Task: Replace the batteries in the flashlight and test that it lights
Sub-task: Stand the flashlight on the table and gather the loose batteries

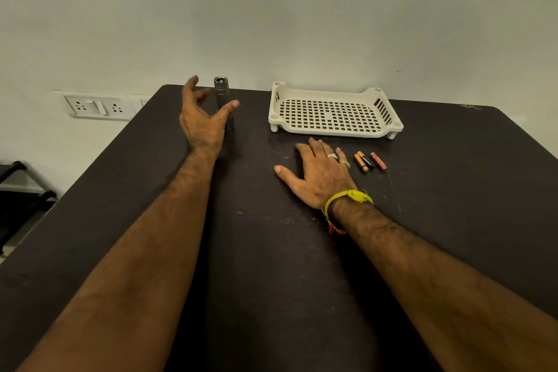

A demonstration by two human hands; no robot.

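A dark grey flashlight (pixel 222 93) stands upright near the far left of the dark table (pixel 271 251). My left hand (pixel 201 119) is spread open around it, thumb in front of its body and fingers to its left, with no firm hold visible. My right hand (pixel 317 173) lies flat on the table, palm down, fingers straight. Just right of its fingers lie three small batteries: two copper-and-black ones (pixel 363 161) side by side and an orange one (pixel 378 161) a little further right.
A cream perforated plastic tray (pixel 392 127) on short legs sits at the far edge, right of the flashlight. A wall stands right behind the table, with a socket panel (pixel 99 106) at the left. Dark furniture (pixel 18 190) stands below the table's left edge.
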